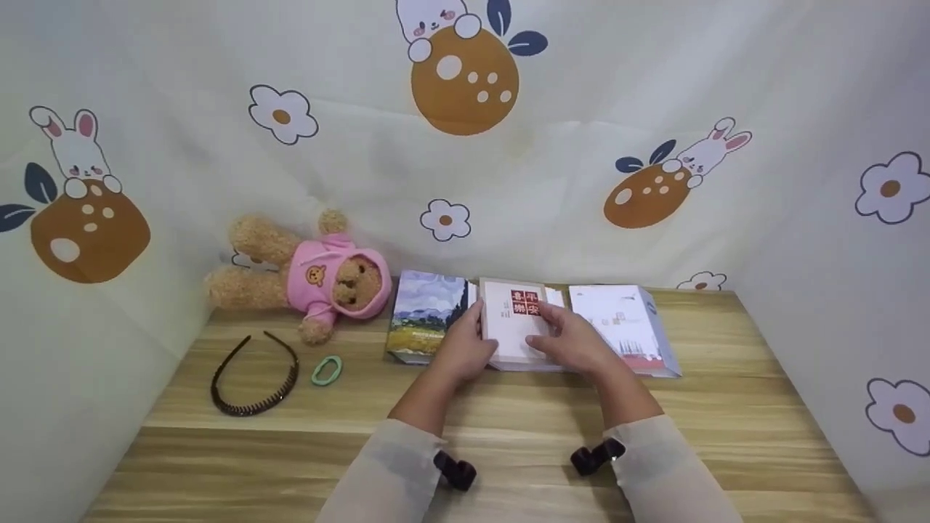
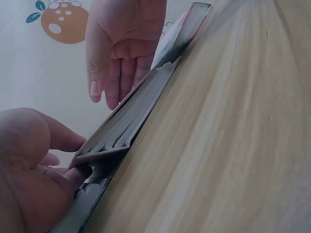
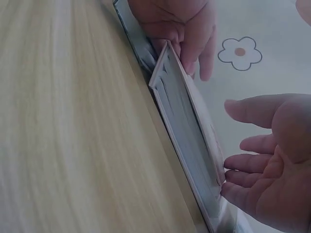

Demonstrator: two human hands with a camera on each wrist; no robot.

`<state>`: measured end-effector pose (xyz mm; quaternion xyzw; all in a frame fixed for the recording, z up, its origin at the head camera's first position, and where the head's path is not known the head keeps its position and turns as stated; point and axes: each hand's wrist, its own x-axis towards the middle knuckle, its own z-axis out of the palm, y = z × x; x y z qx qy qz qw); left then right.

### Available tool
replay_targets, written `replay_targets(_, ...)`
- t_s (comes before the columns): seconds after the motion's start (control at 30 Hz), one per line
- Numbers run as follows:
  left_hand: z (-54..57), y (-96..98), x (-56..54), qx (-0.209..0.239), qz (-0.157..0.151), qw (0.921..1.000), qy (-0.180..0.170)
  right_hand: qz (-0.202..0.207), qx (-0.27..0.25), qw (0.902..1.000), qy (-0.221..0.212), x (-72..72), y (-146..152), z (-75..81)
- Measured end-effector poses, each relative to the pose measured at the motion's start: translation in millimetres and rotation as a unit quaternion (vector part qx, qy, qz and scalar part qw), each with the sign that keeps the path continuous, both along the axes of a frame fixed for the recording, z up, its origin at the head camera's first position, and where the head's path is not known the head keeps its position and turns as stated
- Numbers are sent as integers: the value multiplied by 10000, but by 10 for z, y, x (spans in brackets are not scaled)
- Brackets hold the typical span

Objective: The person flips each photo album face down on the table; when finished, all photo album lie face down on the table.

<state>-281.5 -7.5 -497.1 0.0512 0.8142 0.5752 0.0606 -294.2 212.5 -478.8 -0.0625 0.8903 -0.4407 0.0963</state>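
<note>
Three books lie in a row on the wooden table. The middle one is a cream book (image 1: 514, 335) with red squares of characters on its cover. At its left side, my left hand (image 1: 465, 347) pinches the edge; the left wrist view shows the thumb and fingers (image 2: 68, 137) on either side of a lifted corner. My right hand (image 1: 577, 341) hovers over the right part of the cover, and in the right wrist view its fingers (image 3: 243, 162) are loosely extended, fingertips at the book's far end. Flanking it are a painted-landscape book (image 1: 429, 312) and a white book (image 1: 610, 327).
A teddy bear (image 1: 312, 280) in a pink hoodie lies on its side at the back left. Before it are a dark toothed headband (image 1: 251, 410) and a green hair tie (image 1: 326, 370). A printed cloth (image 1: 363, 160) hangs behind the table.
</note>
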Motion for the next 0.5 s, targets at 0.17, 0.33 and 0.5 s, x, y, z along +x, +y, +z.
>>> replay_targets(0.17, 1, 4, 5, 725, 39, 9973, -39, 111, -312, 9993, -158, 15, -8, 17)
replay_targets(0.33, 88, 45, 43, 1312, 203, 9911, -87, 309, -1246, 9907, -442, 64, -45, 98)
replay_targets(0.5, 215, 65, 64, 1975, 262, 9800, 33, 681, -1867, 9791, -431, 109, -106, 210)
